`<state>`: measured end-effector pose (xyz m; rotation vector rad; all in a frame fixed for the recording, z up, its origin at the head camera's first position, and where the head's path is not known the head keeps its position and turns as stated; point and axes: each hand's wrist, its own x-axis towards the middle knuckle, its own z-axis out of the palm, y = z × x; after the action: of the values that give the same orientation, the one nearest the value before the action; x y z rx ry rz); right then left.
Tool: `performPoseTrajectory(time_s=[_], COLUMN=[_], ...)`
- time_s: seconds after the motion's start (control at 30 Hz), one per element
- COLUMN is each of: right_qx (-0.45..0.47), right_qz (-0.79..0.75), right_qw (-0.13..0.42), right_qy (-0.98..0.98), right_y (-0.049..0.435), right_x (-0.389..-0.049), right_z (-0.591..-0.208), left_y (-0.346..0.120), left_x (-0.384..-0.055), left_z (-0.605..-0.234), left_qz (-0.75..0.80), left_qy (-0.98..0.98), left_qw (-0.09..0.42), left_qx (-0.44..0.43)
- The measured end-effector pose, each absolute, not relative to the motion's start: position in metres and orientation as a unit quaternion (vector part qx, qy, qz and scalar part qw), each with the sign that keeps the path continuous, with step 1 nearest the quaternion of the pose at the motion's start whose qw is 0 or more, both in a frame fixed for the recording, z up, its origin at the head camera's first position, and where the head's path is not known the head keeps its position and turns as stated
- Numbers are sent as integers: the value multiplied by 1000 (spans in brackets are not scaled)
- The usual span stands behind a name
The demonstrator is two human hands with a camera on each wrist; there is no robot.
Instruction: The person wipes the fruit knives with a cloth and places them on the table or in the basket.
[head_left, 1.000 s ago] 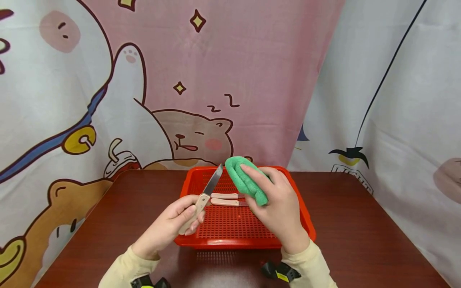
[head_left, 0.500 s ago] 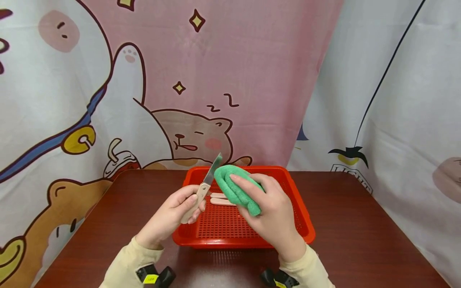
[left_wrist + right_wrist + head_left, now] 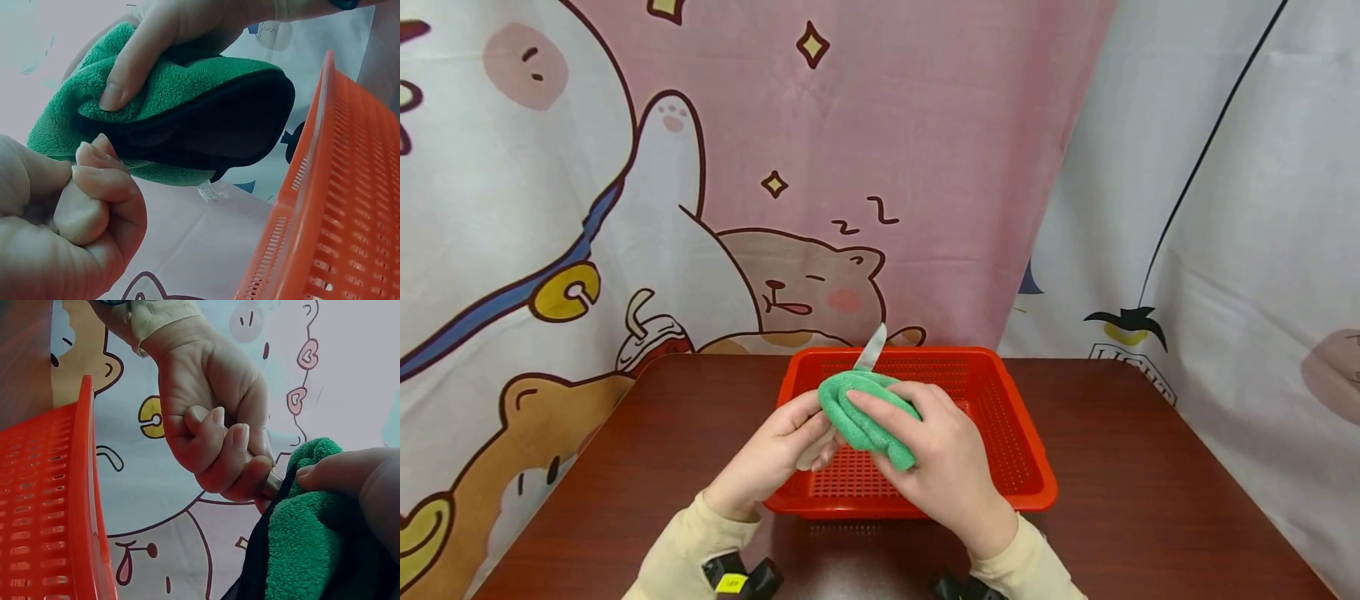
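Note:
My left hand (image 3: pixel 771 458) grips the pale handle of a knife (image 3: pixel 872 348), its blade tilted up and away. A folded green cloth (image 3: pixel 857 412) covers the lower blade, and only the upper part and tip show above it. My right hand (image 3: pixel 940 462) pinches this cloth between thumb and fingers, close against the left fingertips. In the left wrist view the rounded handle end (image 3: pixel 81 215) pokes out of the curled left fingers. The cloth's dark edging shows in the right wrist view, where the right thumb (image 3: pixel 337 472) presses on the green pile.
Beneath both hands a red perforated plastic basket (image 3: pixel 1030 450) stands on the dark brown table (image 3: pixel 1120 467). The knives seen inside it earlier are hidden behind the hands and cloth. A printed curtain (image 3: pixel 940 167) hangs behind the table.
My right hand has moved left and down with the cloth, from beside the blade onto it. The left hand has shifted slightly right, still gripping the knife.

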<state>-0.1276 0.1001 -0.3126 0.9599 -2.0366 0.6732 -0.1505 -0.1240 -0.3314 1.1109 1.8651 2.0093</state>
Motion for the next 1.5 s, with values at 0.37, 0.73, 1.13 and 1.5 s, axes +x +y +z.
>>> performPoseTrajectory(time_s=[0.37,0.73,1.13,1.5], right_qx=[368,341,296,262], right_qz=[267,280,288,301], right_qw=[383,394,411,450], right_qy=[-804,-806,-813,-799], right_y=[103,114,131,152], right_x=[-128,-132,-135,-140], right_z=[-313,-306,-302,-302], left_y=[-123,-124,-125,-128], left_x=[-148,-147,-146,-148], left_z=[-331,-331,-330,-324], left_qz=[674,669,650,600], left_qy=[626,617,630,690], left_qw=[108,122,130,92], left_qx=[377,395,405,394])
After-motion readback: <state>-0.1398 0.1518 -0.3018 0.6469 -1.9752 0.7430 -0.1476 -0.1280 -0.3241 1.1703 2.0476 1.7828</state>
